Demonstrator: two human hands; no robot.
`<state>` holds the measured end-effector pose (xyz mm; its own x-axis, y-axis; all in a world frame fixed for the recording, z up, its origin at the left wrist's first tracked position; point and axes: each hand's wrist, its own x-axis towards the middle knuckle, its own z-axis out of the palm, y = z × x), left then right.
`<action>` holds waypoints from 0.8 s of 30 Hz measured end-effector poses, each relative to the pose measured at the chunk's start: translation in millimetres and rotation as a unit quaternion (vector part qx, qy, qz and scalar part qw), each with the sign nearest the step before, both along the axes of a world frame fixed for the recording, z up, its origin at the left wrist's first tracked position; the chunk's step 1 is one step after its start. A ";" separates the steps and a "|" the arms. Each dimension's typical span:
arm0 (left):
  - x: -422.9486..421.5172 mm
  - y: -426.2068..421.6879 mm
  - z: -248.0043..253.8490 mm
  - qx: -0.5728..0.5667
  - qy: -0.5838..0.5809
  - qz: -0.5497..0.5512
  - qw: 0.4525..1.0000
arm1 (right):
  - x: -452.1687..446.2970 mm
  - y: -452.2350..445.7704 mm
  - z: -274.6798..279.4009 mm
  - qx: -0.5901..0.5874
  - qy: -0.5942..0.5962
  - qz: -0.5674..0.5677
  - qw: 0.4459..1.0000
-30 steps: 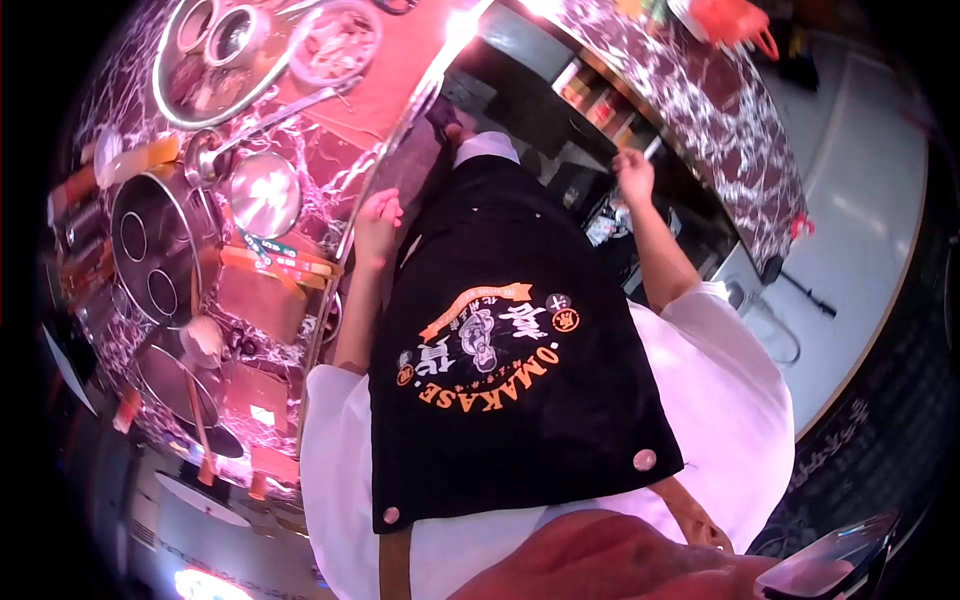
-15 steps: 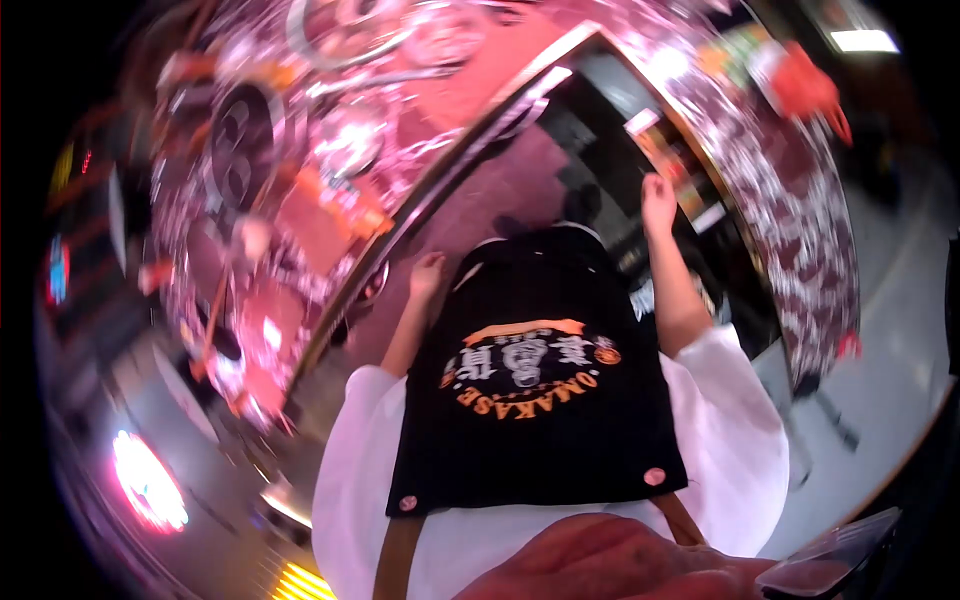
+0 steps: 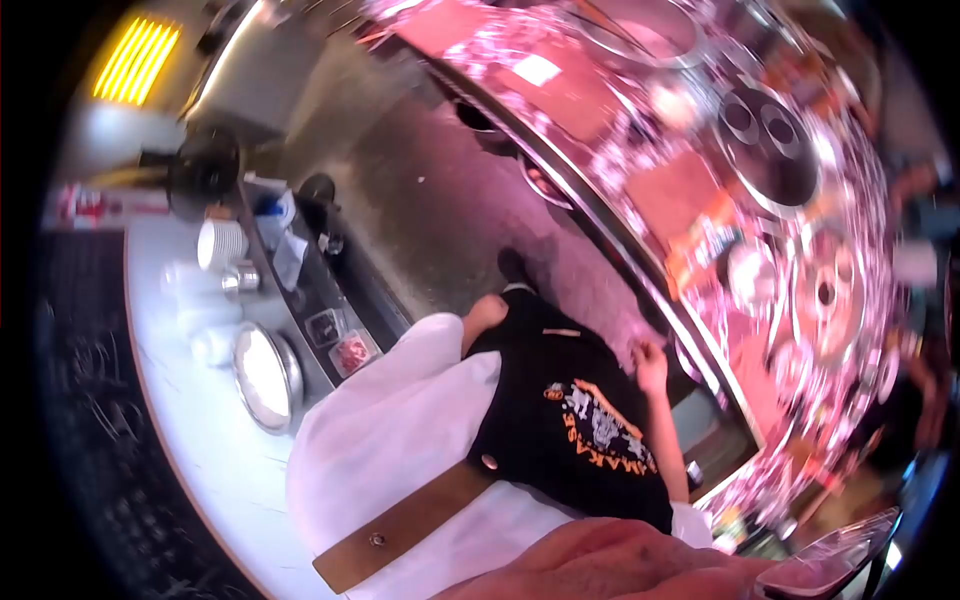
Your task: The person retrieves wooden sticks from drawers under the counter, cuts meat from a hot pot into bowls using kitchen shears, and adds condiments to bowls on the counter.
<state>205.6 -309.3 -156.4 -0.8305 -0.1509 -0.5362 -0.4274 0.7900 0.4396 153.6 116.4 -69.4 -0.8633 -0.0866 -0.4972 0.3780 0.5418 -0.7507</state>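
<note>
My right hand (image 3: 650,362) hangs beside the black apron (image 3: 590,400), close to the dark edge of the counter (image 3: 620,250). Its fingers are loosely bent and a little apart, with nothing visible in them. On my left side, only the white sleeve (image 3: 385,375) and a bare bit of arm (image 3: 486,314) show; the left hand itself is hidden behind my body and apron. Nearest to the right hand on the counter lies an orange packet (image 3: 695,250), beside a bright, shiny round bowl (image 3: 750,275).
A dark oval pan (image 3: 770,150) and a large round pot (image 3: 640,30) stand on the pink-lit counter. On the other side, a white worktop (image 3: 190,400) carries stacked white cups (image 3: 222,243) and a metal bowl (image 3: 267,375). A floor aisle (image 3: 420,200) runs between them.
My view and body have turned, bringing the white worktop and aisle in on the left and shifting the counter to the right. The left hand has gone out of sight.
</note>
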 end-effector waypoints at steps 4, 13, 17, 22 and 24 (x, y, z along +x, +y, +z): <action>-11.3 -109.1 -20.6 0.005 -0.053 -0.054 0.997 | -49.4 -85.8 -46.8 -0.010 -0.010 0.124 0.992; -172.3 -381.7 50.4 0.082 -0.044 0.147 0.985 | -245.2 -416.9 -46.5 -0.089 -0.053 0.261 0.960; -308.0 -506.8 71.7 0.030 0.112 0.218 0.969 | -324.5 -537.1 -32.5 -0.094 -0.019 0.313 0.945; -491.8 -646.9 97.9 -0.099 0.276 0.294 0.910 | -409.4 -655.7 -73.3 -0.166 -0.037 0.309 0.936; -557.3 -695.0 101.0 -0.127 0.259 0.298 0.910 | -433.9 -684.0 -57.1 -0.115 -0.025 0.289 0.950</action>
